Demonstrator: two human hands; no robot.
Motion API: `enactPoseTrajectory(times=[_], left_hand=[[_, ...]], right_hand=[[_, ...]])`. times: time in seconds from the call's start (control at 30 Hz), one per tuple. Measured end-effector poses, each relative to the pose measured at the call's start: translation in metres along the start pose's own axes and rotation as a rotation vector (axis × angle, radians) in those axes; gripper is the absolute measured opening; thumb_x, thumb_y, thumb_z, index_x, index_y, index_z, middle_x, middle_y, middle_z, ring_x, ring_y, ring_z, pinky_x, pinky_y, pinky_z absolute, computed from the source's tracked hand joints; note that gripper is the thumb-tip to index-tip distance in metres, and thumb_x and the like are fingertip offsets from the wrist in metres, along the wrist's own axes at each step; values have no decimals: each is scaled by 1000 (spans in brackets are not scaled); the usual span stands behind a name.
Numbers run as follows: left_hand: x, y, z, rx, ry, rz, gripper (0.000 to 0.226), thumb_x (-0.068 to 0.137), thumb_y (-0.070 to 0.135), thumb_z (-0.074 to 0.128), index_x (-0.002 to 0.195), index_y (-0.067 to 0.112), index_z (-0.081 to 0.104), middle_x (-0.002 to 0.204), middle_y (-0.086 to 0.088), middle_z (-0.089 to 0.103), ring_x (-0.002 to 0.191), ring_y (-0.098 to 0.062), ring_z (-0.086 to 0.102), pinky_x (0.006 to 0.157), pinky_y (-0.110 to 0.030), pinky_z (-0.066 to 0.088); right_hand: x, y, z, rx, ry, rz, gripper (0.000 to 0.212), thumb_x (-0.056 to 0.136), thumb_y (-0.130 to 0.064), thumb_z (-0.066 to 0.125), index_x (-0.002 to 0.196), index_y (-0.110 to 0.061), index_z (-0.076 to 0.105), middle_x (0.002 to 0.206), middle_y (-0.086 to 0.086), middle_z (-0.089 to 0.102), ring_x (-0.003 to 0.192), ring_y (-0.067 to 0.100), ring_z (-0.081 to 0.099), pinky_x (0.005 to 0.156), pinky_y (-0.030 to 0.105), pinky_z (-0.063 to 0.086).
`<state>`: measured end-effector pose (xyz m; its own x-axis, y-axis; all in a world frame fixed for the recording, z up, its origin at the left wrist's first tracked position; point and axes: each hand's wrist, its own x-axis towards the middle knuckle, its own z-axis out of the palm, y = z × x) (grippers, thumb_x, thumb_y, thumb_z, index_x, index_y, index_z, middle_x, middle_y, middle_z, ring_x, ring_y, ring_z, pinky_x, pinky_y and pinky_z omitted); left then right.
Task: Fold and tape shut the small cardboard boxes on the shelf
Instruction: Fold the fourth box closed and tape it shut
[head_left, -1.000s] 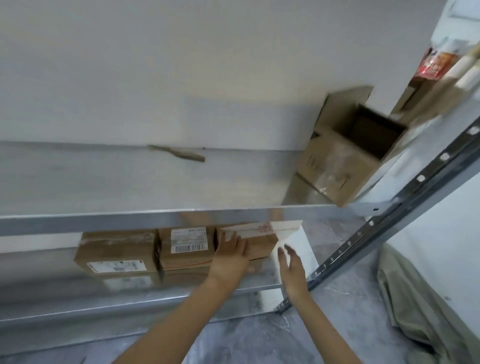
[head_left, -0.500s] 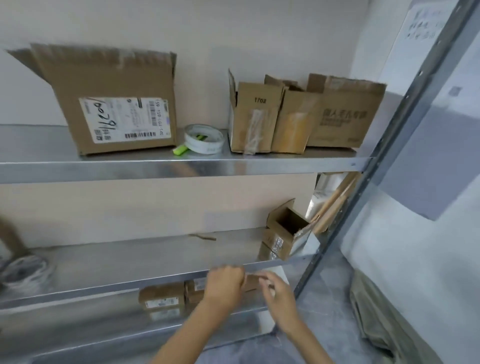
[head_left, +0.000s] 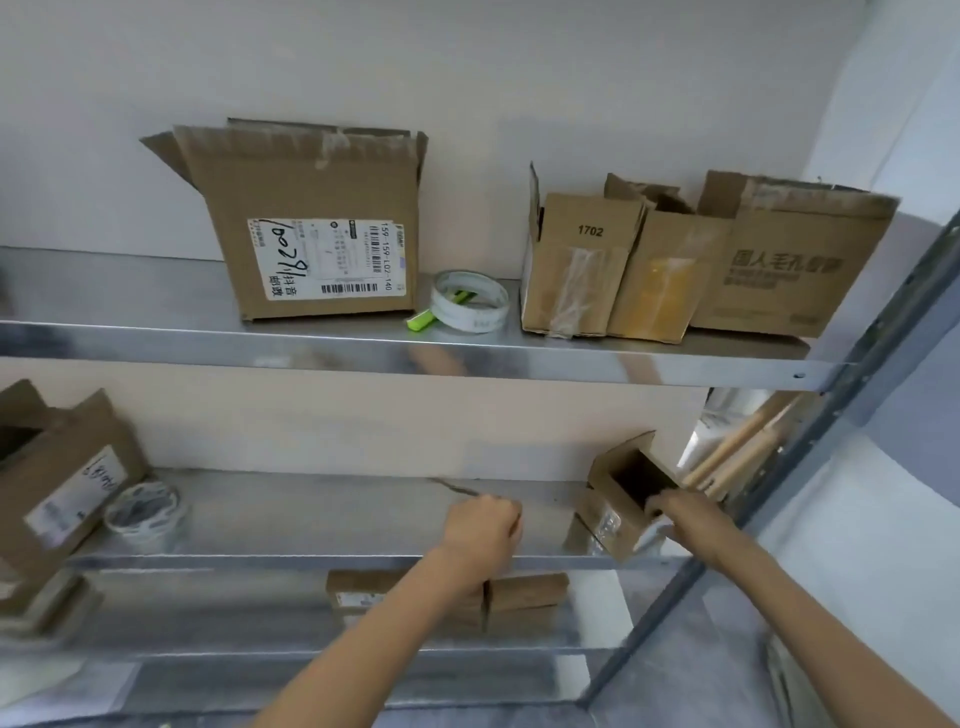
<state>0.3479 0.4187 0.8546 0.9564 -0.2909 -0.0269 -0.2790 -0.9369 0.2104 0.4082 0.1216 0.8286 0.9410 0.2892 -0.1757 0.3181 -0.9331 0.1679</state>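
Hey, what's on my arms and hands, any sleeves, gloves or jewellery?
No sleeves show: the left forearm and right forearm are bare to the frame's edge. The left hand and right hand are ungloved, and no watch, bracelet or ring is visible, though the picture is blurred.

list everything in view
shelves: three, silver, stacked
large open box: one, brown, top shelf left
tape roll: one, white, top shelf middle
green stick: one, green, at that roll
open boxes: three, brown, top shelf right
labelled box: one, brown, middle shelf left
second tape roll: one, whitish, beside it
small open box: one, brown, middle shelf right
closed boxes: two seen, brown, bottom shelf
wooden sticks: few, tan, far right
left hand: one, curled, over middle shelf
right hand: one, gripping small open box
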Motion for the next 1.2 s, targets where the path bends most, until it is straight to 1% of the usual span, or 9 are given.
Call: enactPoseTrajectory(times=[0.03, 0.13, 0.2, 0.3, 0.7, 0.8, 0.9, 1.1, 1.2], left_hand=[[4, -2, 2, -4, -8, -9, 28, 99, 26, 35, 100, 12, 59, 101, -14, 65, 90, -33, 61, 67, -32, 40], [13, -12, 7, -22, -18, -39, 30, 99, 27, 34, 100, 13, 60, 101, -12, 65, 91, -32, 61, 68, -30, 40], [16, -22, 12, -31, -37, -60, 30, 99, 28, 34, 100, 13, 60, 102, -11, 65, 92, -32, 61, 68, -30, 40], [15, -41, 16, -49, -74, -82, 31, 99, 25, 34, 99, 11, 61, 101, -11, 65, 90, -31, 61, 66, -29, 38], [41, -100, 14, -148, -78, 97, 26, 98, 27, 36, 90, 13, 56, 96, -9, 65, 88, -28, 60, 71, -34, 47], [43, -120, 14, -483, -95, -20, 25, 98, 32, 38, 106, 17, 56, 109, -3, 67, 99, -23, 60, 84, -34, 49], [36, -132, 4, -906, -9, -288, 40, 99, 39, 41, 130, 14, 47, 128, -5, 55, 114, -23, 54, 89, -24, 39], [14, -204, -2, -967, 216, -601, 32, 96, 29, 49, 121, 10, 48, 123, -7, 58, 97, -23, 55, 77, -24, 35], [9, -251, 17, -883, 66, -678, 30, 94, 21, 51, 122, 10, 51, 123, -3, 60, 108, -27, 58, 83, -27, 41]], right_hand=[[6, -4, -1, 67, 6, -27, 10, 88, -17, 60, 92, -26, 64, 99, -9, 59, 93, 9, 55, 79, 20, 40], [24, -15, 5, 227, -12, -90, 25, 88, -17, 61, 69, -29, 50, 79, -10, 52, 83, 13, 55, 66, 20, 36], [29, -20, 8, 200, -29, -128, 8, 85, -24, 68, 90, -26, 61, 92, -6, 60, 92, 16, 58, 75, 23, 41], [31, -7, 16, 178, -29, -124, 50, 76, -32, 76, 122, -22, 60, 114, -5, 63, 105, 14, 57, 88, 25, 45], [54, -76, -4, -116, 32, 149, 21, 87, -11, 57, 101, -21, 69, 100, -2, 68, 94, 17, 63, 69, 26, 44], [52, -143, -35, -89, 342, 57, 25, 48, 3, 74, 58, -19, 67, 54, -3, 60, 50, 18, 57, 45, 23, 38], [48, -226, -65, -46, 592, -85, 17, 55, -2, 58, 55, -18, 65, 53, -2, 57, 50, 17, 54, 47, 22, 36], [79, -365, -66, 207, 459, -320, 36, 36, -9, 90, 65, -18, 71, 65, -3, 66, 62, 11, 61, 59, 20, 47], [89, -386, -57, 557, 281, -436, 36, 69, -4, 77, 100, -15, 64, 101, 0, 64, 92, 10, 57, 83, 19, 46]])
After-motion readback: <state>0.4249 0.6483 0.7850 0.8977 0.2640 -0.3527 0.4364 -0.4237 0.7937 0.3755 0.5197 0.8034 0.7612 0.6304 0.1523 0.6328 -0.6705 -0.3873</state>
